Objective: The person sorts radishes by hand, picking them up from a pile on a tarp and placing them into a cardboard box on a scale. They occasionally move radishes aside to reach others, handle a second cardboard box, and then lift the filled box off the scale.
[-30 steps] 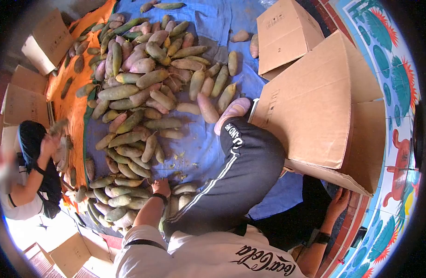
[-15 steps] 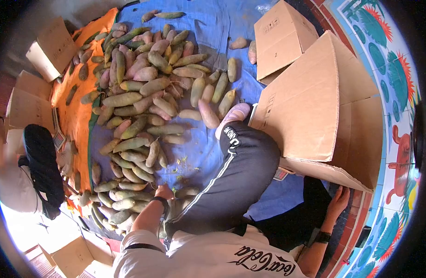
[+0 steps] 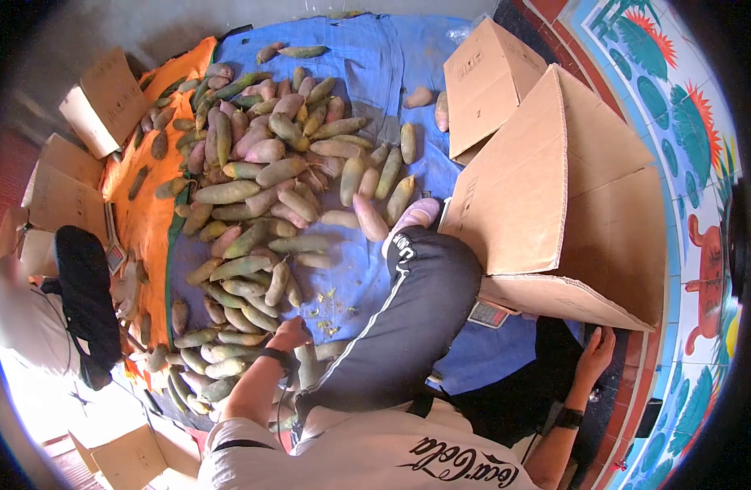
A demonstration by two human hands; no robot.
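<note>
Seen from the head camera, a person sits on a blue tarp beside a heap of long green-and-pink vegetables, which spreads from the bent knee to an orange sheet. The left hand reaches down at the near edge of the heap, its back to the lens and its fingers curled out of sight, so it cannot be told whether it has closed on anything. The right hand rests spread and holding nothing on the dark floor below the corner of a large cardboard box. A smaller box stands behind that one. The vegetables look firm and stiff, smooth-skinned and fairly weighty for their length. Each would likely be best taken around its thick middle, since the tapered ends could slip or snap. A co-worker crouches at the far side near more flattened cartons.
</note>
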